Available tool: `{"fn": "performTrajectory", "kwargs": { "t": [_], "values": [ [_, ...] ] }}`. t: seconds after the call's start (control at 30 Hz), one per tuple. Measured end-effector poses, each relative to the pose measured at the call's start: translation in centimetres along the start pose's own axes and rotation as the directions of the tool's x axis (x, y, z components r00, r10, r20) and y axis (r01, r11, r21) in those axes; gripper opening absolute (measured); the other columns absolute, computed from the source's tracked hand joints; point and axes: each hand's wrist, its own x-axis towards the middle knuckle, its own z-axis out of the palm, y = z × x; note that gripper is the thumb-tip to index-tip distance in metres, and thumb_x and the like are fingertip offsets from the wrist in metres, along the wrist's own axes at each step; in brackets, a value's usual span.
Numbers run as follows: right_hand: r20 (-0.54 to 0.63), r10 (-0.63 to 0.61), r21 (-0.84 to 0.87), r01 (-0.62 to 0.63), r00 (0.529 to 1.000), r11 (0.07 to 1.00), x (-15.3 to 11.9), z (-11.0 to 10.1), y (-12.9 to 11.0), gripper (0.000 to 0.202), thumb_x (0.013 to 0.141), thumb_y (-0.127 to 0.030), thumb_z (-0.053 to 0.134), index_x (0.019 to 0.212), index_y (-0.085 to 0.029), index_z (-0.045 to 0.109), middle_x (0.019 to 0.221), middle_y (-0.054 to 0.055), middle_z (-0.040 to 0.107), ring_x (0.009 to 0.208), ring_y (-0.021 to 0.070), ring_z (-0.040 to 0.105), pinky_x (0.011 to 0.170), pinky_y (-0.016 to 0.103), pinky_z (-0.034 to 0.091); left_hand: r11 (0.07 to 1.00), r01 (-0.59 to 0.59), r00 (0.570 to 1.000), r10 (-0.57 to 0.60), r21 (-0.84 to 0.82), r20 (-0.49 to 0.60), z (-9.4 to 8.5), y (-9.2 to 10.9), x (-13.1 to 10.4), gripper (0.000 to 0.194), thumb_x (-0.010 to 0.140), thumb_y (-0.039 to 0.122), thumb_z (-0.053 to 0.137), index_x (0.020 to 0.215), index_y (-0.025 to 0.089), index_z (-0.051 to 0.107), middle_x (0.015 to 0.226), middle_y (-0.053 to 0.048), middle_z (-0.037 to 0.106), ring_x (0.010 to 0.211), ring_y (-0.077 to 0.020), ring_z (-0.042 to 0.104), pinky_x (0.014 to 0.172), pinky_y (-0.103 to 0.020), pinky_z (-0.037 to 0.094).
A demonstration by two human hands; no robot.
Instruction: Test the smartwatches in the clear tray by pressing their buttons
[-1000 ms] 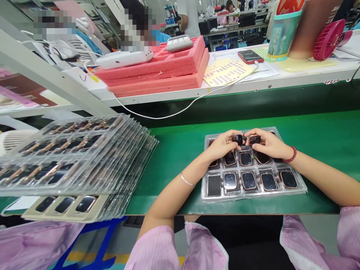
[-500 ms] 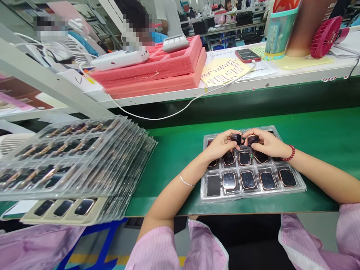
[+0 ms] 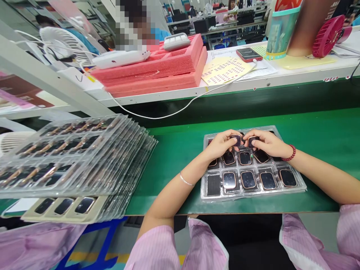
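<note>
My left hand [image 3: 223, 143] grips a smartwatch [image 3: 236, 140] with a dark screen and a gold-coloured rim, thumb against its face. A second smartwatch [image 3: 252, 141] is pinched in my right hand [image 3: 266, 142], close beside the first. Both hands are over the back part of a clear plastic tray [image 3: 206, 198], partly covering it. Several watches sit in the tray's pockets, among them a light-reflecting watch [image 3: 229, 180] in the front row. The front left pocket [image 3: 213, 185] shows only a dark insert.
At left rises a leaning stack of clear trays [image 3: 132, 165] filled with watches, above a cream tray [image 3: 28, 217]. A white shelf [image 3: 180, 93] crosses behind the green bench [image 3: 174, 187], bearing pink foam [image 3: 168, 69], a phone [image 3: 249, 55] and a fan [image 3: 327, 36]. A white cable [image 3: 168, 117] hangs down.
The watch in my left hand has turned slightly and tilted. The right hand's watch has shifted a little. Both hands stay over the same part of the tray.
</note>
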Motion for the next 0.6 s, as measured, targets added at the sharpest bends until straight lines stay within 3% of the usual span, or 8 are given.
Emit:
{"fn": "performTrajectory", "kwargs": {
  "t": [0.27, 0.6],
  "values": [
    [-0.010, -0.054, -0.059, 0.053, 0.998, 0.997, -0.04, -0.03, -0.07, 0.028, 0.085, -0.020, 0.063, 0.113, -0.020, 0.064, 0.094, 0.005, 0.071, 0.088, 0.0225, 0.068, 0.076, 0.035, 0.056, 1.000, -0.006, 1.000, 0.006, -0.017, 0.009, 0.05, -0.23, 0.13, 0.042, 0.078, 0.022, 0.066, 0.119, 0.015, 0.059, 0.098, -0.007, 0.069, 0.079, -0.0160, 0.070, 0.060, -0.021, 0.047],
    [-0.008, -0.080, -0.080, 0.079, 0.997, 0.994, -0.09, -0.04, -0.25, 0.024, 0.084, -0.018, 0.062, 0.108, -0.018, 0.063, 0.090, 0.004, 0.071, 0.083, 0.0206, 0.069, 0.080, 0.035, 0.055, 1.000, 0.007, 1.000, -0.007, 0.006, 0.001, 0.10, 0.01, 0.14, 0.041, 0.077, 0.019, 0.059, 0.117, 0.013, 0.060, 0.096, -0.006, 0.068, 0.076, -0.0147, 0.070, 0.060, -0.022, 0.046]
  ]
}}
